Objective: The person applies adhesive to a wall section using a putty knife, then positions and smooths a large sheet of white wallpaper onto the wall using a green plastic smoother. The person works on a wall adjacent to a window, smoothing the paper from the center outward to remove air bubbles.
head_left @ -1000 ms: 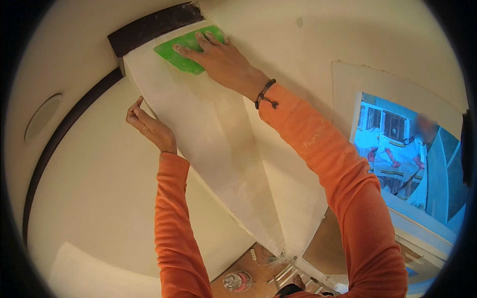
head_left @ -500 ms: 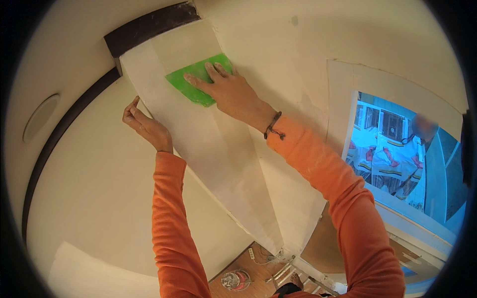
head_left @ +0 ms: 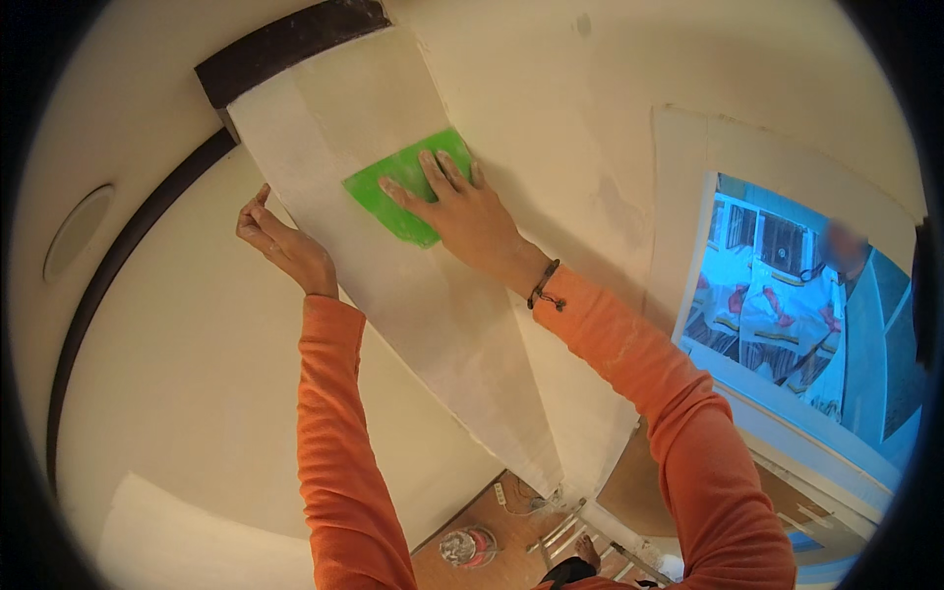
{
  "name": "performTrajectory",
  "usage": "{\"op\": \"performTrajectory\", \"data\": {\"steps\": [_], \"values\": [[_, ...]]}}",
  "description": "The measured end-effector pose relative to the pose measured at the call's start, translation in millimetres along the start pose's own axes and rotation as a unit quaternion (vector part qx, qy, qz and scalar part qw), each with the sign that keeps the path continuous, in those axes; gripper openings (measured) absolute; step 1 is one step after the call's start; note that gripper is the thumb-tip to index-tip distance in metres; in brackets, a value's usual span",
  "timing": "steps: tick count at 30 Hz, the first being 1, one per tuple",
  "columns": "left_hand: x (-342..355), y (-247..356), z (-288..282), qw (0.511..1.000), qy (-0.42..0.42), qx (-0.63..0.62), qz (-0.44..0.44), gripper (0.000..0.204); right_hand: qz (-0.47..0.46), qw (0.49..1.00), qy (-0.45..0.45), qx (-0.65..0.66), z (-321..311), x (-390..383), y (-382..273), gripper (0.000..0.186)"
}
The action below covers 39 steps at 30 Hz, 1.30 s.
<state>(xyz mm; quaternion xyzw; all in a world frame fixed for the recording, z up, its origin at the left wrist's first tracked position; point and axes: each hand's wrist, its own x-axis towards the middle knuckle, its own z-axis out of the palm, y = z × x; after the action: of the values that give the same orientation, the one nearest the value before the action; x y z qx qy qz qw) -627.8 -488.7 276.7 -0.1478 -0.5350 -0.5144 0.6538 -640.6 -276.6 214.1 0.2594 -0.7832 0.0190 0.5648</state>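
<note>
My right hand presses a green plastic putty spreader against the pale face of a wall column, its dusty fingers spread over the sheet. The spreader lies across the column's upper part, below a dark brown trim block. At the column's left edge my left hand is raised, its thumb and fingers drawn together; whatever may be in them cannot be made out. Grey-white smears mark the fingers of both hands. Damp-looking, darker patches show on the column.
To the right is a window with white cloths beyond it. Far below, a ladder with a bare foot on it stands near a bucket and a power strip. Dark curved trim runs along the left.
My right hand has slid the green spreader a little down the column and slightly to the right. My left hand has barely shifted.
</note>
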Motion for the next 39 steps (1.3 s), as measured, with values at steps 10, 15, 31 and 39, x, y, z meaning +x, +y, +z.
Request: {"op": "performTrajectory", "data": {"steps": [10, 15, 31, 39], "values": [[-0.2, -1.1, 0.2, 1.000, -0.004, -0.017, -0.009, 0.032, 0.009, 1.000, -0.012, 0.023, 7.7, -17.2, -3.8, 0.064], [-0.4, 0.8, 0.2, 1.000, -0.004, -0.016, -0.019, 0.031, 0.013, 1.000, -0.004, 0.011, 11.0, -29.9, -11.2, 0.075], [0.6, 2.5, -2.4, 0.999, -0.005, -0.031, -0.033, 0.031, -0.018, 0.997, -0.017, 0.072, -31.3, -55.6, -9.4, 0.076], [-1.5, 3.0, 1.0, 1.000, -0.012, 0.003, -0.015, 0.031, 0.005, 0.995, 0.085, -0.054, 15.4, 10.8, -0.8, 0.073]]}}
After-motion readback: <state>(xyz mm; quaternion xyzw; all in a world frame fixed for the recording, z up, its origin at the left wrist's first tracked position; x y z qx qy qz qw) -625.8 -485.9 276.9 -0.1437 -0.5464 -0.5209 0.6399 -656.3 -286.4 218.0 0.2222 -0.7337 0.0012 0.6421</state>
